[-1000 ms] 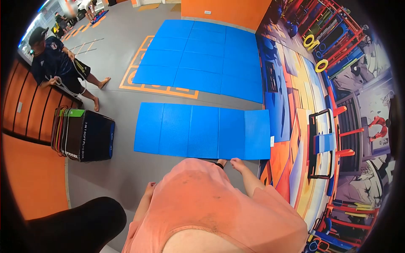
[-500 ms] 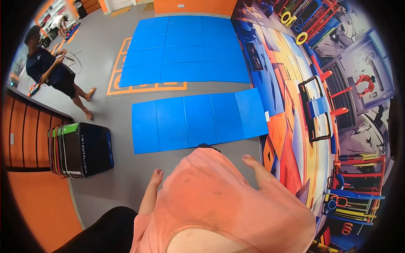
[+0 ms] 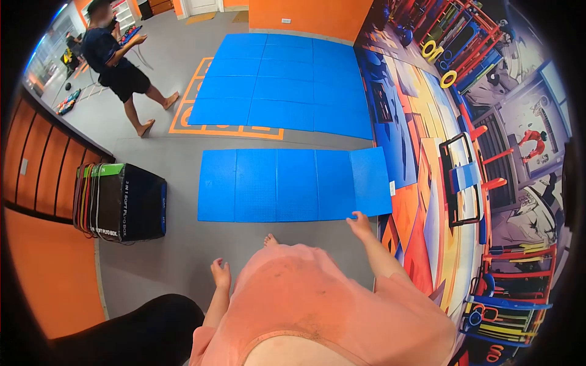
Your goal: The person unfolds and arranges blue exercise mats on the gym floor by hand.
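Observation:
My left hand hangs over the grey floor beside my salmon-coloured shirt. Its fingers are loosely bent and apart, with nothing held. Further forward, my right hand appears over the near edge of the blue folding mat, toward its right end. The fingers there are spread a little and hold nothing; contact with the mat cannot be made out. One bare foot shows on the floor just short of this mat.
A larger blue mat lies beyond, over orange floor markings. At left stands a black soft plyo box with bands on its side. A person in dark clothes stands at upper left. Equipment racks line the mural wall at right.
The view has shifted and turned slightly. My right hand has moved forward to the mat's near edge, and a bare foot has come into sight. The other person has changed stance, hands held forward.

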